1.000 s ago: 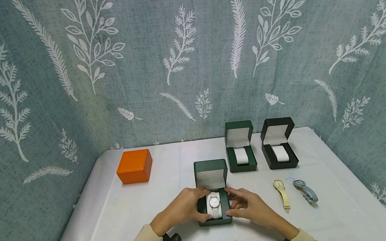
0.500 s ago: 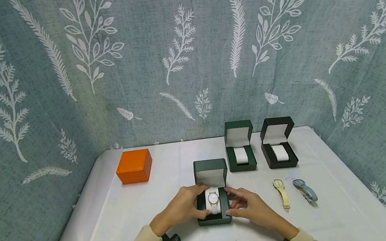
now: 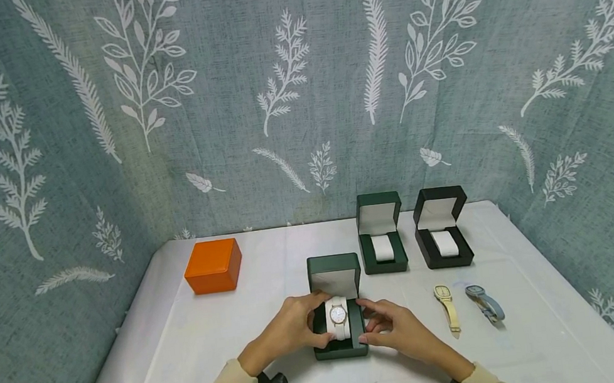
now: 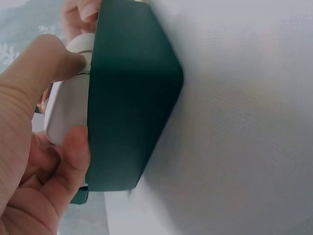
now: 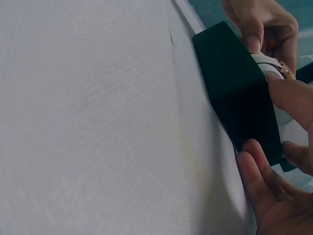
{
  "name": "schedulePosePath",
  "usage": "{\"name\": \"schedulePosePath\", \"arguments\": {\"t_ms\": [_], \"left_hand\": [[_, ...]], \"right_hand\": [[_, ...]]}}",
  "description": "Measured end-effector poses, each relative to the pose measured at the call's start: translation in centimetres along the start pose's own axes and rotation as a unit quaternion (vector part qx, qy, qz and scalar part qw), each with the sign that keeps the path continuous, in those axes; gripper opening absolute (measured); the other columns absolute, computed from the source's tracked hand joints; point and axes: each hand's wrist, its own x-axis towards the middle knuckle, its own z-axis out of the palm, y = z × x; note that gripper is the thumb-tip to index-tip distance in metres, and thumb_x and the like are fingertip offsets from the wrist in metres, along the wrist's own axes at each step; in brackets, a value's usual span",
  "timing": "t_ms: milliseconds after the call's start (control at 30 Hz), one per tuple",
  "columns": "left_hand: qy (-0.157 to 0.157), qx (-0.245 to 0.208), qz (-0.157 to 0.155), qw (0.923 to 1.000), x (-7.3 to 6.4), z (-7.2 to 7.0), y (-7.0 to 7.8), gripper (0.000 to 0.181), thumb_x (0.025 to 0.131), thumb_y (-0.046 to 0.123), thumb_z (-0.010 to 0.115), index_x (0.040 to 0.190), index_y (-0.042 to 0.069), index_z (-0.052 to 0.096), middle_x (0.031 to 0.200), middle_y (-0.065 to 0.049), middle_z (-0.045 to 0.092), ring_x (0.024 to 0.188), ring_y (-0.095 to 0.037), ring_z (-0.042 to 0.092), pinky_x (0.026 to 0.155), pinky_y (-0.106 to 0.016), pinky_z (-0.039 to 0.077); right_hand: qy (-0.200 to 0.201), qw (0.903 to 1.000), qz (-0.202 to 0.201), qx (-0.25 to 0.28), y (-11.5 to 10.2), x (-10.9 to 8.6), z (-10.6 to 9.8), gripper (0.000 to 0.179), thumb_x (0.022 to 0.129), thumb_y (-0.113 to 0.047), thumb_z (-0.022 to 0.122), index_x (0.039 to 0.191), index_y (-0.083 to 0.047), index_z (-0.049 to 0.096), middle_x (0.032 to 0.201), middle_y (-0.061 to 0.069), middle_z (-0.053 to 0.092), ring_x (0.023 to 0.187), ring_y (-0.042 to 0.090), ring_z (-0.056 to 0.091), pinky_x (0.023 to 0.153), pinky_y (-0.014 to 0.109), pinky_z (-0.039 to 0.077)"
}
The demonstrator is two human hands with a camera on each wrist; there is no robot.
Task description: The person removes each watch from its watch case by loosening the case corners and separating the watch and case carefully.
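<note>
A green watch box (image 3: 342, 352) stands with its lid raised at the front middle of the table. In it, a white-strapped watch (image 3: 338, 314) with a round pale face is wrapped around a white cushion (image 4: 66, 105). My left hand (image 3: 292, 324) pinches the cushion's ends between thumb and fingers, and the cushion sits partly above the rim. On the right, my right hand (image 3: 395, 332) grips the box's side wall, its fingers (image 5: 257, 169) against the outside and its thumb up at the rim. The left wrist view shows the box's outer wall.
Behind to the right stand a second green watch box (image 3: 385, 267) and a black watch box (image 3: 451, 261), both with raised lids and white cushions. Nearer lie a gold watch (image 3: 447, 308) and a blue-grey watch (image 3: 485, 304). An orange box (image 3: 213, 265) stands back left.
The cushion with the white watch has risen slightly in the box, with my left fingers moving up along with it. My right hand has stayed at the box's side.
</note>
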Motion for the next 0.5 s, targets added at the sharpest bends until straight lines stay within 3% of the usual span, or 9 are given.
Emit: {"name": "schedulePosePath", "arguments": {"t_ms": [500], "left_hand": [[0.006,-0.01,-0.004,0.9999,-0.17,0.21,0.17,0.065,0.076,0.02,0.092,0.133,0.004,0.065,0.077,0.006,0.054,0.06,0.001,0.045,0.05,-0.015,0.041]], "right_hand": [[0.001,0.9999,0.001,0.01,-0.06,0.0,0.03,0.071,0.088,-0.021,0.084,0.15,-0.008,0.053,0.105,0.006,0.064,0.094,0.022,0.067,0.084,0.03,0.057]]}}
